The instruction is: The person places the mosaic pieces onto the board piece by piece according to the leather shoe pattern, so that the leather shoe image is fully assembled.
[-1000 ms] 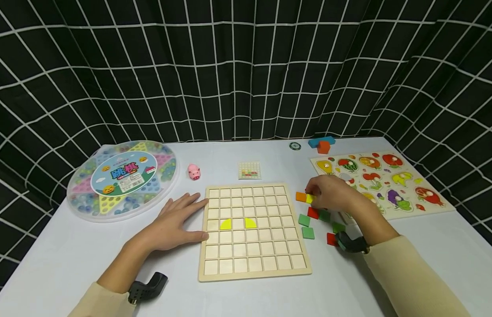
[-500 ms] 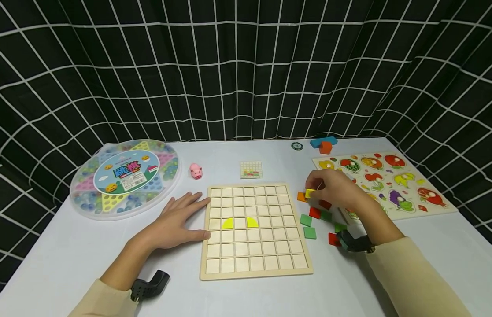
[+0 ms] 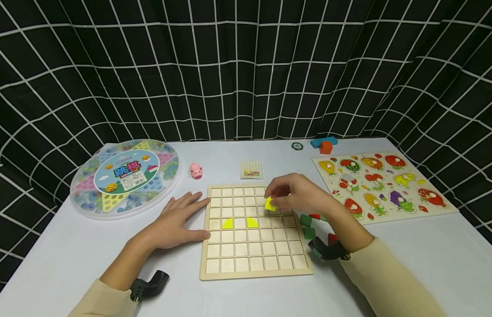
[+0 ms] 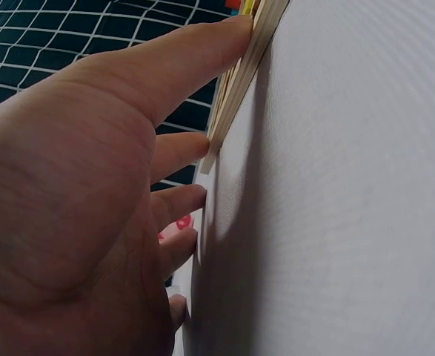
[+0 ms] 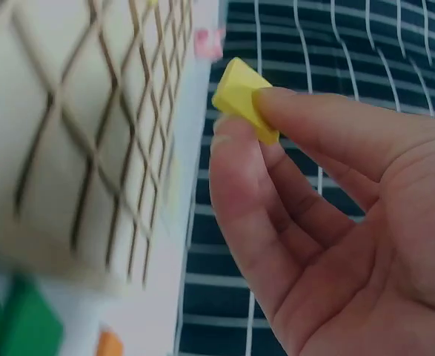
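Right wrist view: right hand point(image 5: 328, 215) pinches a small yellow tile point(image 5: 241, 98) between thumb and fingertips, tile tilted, held above the wooden grid board point(image 5: 76, 126). Left wrist view: left hand point(image 4: 76, 208) lies flat, fingers straight, fingertips against the board's left edge.

Head view, near to far: left hand point(image 3: 176, 222) flat on the white table point(image 3: 71, 251), touching the grid board point(image 3: 255, 231) at its left rim. Two yellow quarter-round tiles point(image 3: 238, 223) sit in cells of the fourth row, one empty cell between them. Right hand point(image 3: 299, 196) hovers over the board's upper right cells with the yellow tile point(image 3: 270, 204) in its pinch. Loose green and red tiles point(image 3: 309, 225) lie just beside the board's right rim. Beyond: a small pattern card point(image 3: 251, 170), a pink pig figure point(image 3: 196, 170), a round marble game case point(image 3: 124, 176) to the left, a fruit peg puzzle point(image 3: 382, 185) to the right.

Judgement on placing well: level the tile before lowering, since it is tilted now; square its edges with the cell walls; check orientation against the pattern card; keep the left hand bracing the board so it cannot slide when the tile is pressed in.
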`<move>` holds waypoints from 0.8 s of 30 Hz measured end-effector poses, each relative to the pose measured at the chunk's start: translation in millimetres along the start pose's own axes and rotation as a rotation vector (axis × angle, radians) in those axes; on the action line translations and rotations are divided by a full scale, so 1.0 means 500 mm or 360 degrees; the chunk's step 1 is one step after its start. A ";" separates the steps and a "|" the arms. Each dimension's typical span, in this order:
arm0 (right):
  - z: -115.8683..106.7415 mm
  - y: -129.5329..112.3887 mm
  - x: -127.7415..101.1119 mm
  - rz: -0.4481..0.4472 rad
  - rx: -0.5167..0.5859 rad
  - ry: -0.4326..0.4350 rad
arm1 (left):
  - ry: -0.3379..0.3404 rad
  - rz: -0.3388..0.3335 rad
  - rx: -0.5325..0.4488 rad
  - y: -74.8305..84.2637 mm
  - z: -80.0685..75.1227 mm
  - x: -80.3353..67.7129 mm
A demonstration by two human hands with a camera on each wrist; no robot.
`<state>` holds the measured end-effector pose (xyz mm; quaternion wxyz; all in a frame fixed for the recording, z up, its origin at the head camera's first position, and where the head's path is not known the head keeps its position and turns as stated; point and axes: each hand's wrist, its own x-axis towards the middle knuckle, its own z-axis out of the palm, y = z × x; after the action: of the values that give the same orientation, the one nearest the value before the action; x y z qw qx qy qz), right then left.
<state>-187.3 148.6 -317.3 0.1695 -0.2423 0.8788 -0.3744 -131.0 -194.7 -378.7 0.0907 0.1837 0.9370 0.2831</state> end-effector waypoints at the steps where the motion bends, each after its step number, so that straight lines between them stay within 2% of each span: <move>1: 0.009 -0.006 0.004 -0.0011 0.0038 -0.0042 | 0.0000 0.0003 0.0000 0.000 0.000 0.000; 6: 0.053 -0.035 0.021 -0.0067 0.0200 -0.0231 | 0.0004 0.0016 -0.0006 0.000 0.000 -0.001; 8: 0.071 -0.045 0.027 -0.0091 0.0194 -0.0290 | 0.0003 0.0016 -0.0003 0.001 -0.002 0.000; 12: 0.105 -0.061 0.037 -0.0147 0.0061 -0.0370 | 0.0001 0.0010 0.0003 0.001 -0.003 -0.001; 17: 0.130 -0.073 0.042 -0.0168 -0.0103 -0.0368 | -0.0008 -0.0003 0.0018 0.000 -0.002 0.000; 24: 0.137 -0.080 0.042 -0.0142 -0.0238 -0.0325 | 0.0003 0.0007 0.0015 -0.001 -0.002 0.001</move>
<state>-159.8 73.6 -335.2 0.2228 -0.3299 0.8708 -0.2885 -131.9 -195.3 -378.2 0.0883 0.1860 0.9380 0.2790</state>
